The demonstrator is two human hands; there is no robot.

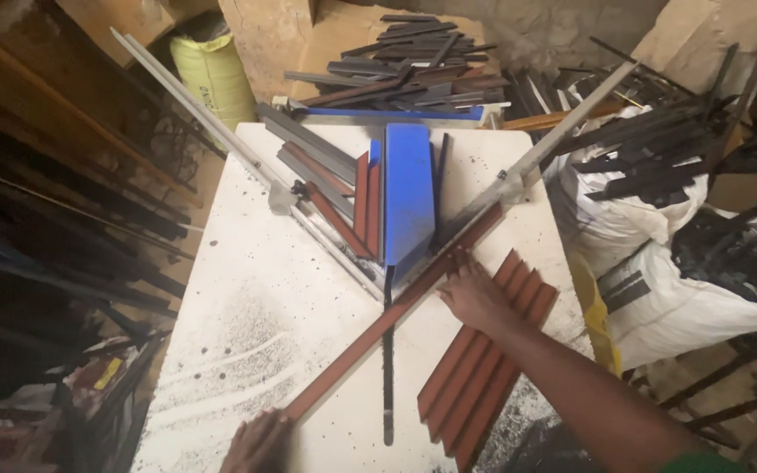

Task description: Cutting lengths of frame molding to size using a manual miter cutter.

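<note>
I press my right hand (475, 296) flat, unclenched, on the strip (393, 314); my left hand (260, 441) grasps its near end.

Cluttered workshop, saw table (247, 350) (dusty), strip offcuts (413, 57)

A long reddish-brown moulding strip (387, 320) lies diagonally across the dusty white work table (247, 350), against the right arm of a V-shaped metal fence (519, 171). The right hand (475, 293) presses flat on its upper part; the left hand (258, 442) rests at its lower end. Matching cut strips (484, 368) lie stacked beside the right hand, and a blue rectangular saw housing (408, 193) stands at the fence's centre.
</note>
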